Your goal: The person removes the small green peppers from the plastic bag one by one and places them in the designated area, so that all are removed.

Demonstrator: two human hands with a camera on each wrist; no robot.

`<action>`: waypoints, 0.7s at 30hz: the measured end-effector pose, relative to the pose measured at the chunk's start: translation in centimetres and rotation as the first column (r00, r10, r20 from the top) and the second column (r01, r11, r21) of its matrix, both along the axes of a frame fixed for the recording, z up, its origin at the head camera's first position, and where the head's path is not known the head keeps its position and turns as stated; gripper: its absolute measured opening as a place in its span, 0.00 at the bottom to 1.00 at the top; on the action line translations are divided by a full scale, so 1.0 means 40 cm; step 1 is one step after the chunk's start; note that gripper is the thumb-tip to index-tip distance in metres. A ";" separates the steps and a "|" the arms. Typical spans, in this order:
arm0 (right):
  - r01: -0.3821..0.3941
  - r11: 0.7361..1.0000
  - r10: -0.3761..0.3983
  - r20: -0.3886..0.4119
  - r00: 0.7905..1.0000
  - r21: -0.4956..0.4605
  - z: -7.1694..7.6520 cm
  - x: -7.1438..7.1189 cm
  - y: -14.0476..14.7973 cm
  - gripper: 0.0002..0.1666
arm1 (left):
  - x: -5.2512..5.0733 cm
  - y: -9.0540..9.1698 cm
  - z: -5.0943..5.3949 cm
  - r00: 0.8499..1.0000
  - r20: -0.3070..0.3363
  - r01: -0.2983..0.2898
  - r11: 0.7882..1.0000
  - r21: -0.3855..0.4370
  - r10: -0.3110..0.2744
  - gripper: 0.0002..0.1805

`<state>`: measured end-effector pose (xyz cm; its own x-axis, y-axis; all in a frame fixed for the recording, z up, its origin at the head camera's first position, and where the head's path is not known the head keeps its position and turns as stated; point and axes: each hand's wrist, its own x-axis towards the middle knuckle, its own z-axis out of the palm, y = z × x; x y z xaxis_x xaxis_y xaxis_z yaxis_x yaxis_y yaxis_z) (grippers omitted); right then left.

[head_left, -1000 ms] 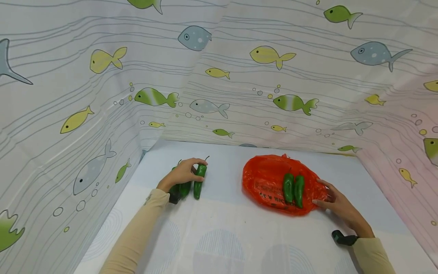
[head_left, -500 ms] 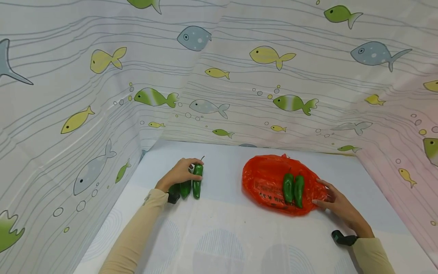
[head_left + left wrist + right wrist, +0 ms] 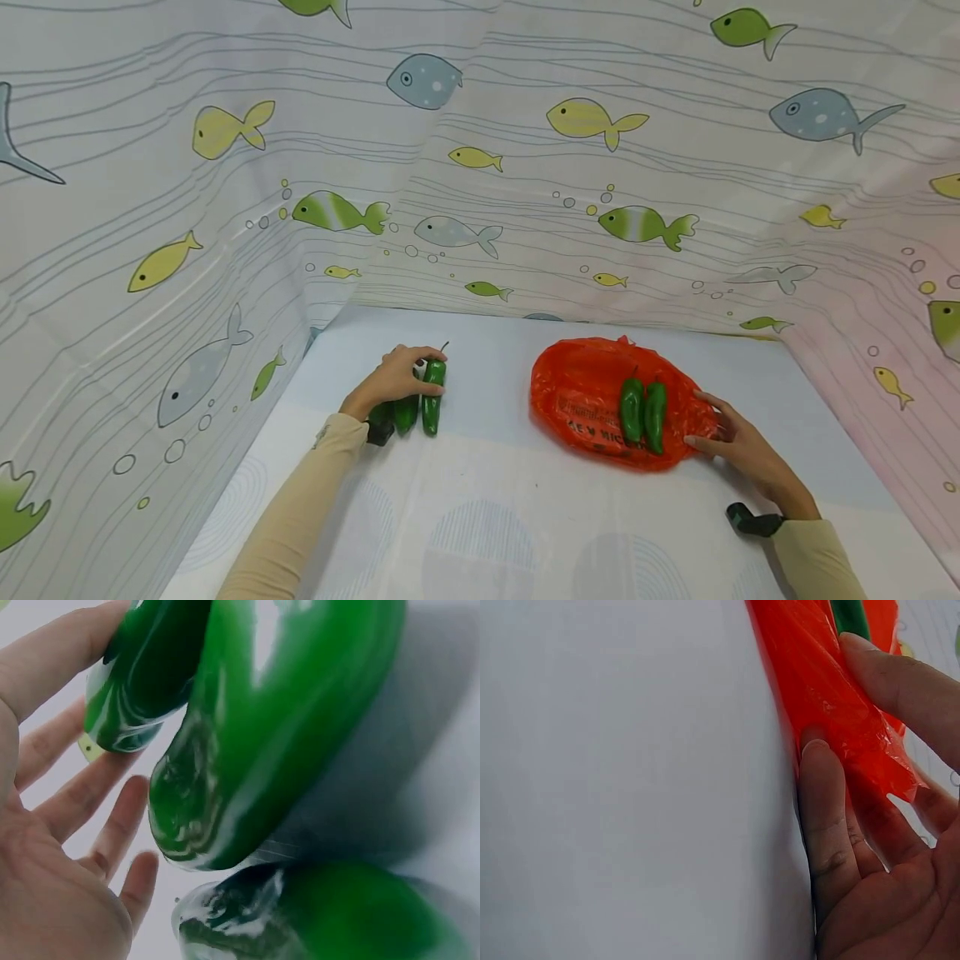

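Observation:
My left hand (image 3: 395,377) grips a green chili pepper (image 3: 433,398) between thumb and fingers, its thin stem pointing away. Other green peppers (image 3: 406,414) lie to the left, partly hidden under the hand. In the left wrist view the held pepper (image 3: 146,679) sits at the thumb, and two more peppers (image 3: 270,742) are close to the camera. On the right, my right hand (image 3: 750,454) holds the edge of a red plastic bag (image 3: 577,367), thumb above and fingers below. Two green peppers (image 3: 632,412) lie side by side on the bag.
A pale table (image 3: 487,475) with printed circles spreads beneath everything. Fish-patterned curtains (image 3: 540,183) stand behind it and along both sides. Dark wrist devices (image 3: 753,520) sit at both wrists.
My left hand and its pepper have shifted slightly left, closer to the other peppers, then stayed nearly still. The right hand and the bag have not visibly moved.

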<state>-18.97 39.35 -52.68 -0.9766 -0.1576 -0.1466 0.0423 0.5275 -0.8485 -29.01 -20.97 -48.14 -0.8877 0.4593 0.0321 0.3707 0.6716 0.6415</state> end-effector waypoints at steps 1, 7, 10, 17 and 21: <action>-0.001 1.000 0.001 -0.002 1.000 0.001 0.000 0.000 0.000 0.56 | 0.002 -0.001 0.000 1.000 0.002 -0.007 1.000 0.002 0.007 0.33; 0.000 1.000 0.000 0.001 1.000 0.000 0.001 0.000 -0.001 0.56 | 0.004 -0.006 -0.002 1.000 0.010 0.012 0.999 0.038 -0.012 0.34; -0.002 1.000 0.001 0.002 1.000 0.002 0.000 -0.001 0.000 0.56 | 0.003 -0.006 -0.002 0.999 0.025 0.021 0.998 0.053 -0.023 0.34; -0.020 1.000 0.020 -0.022 1.000 0.009 -0.012 0.000 0.008 0.53 | -0.006 -0.005 -0.006 0.999 0.042 0.023 0.999 0.029 -0.024 0.33; -0.020 0.999 0.021 -0.030 0.999 0.028 -0.016 -0.001 0.012 0.53 | -0.011 -0.006 -0.007 0.999 0.023 0.028 1.000 -0.007 -0.028 0.33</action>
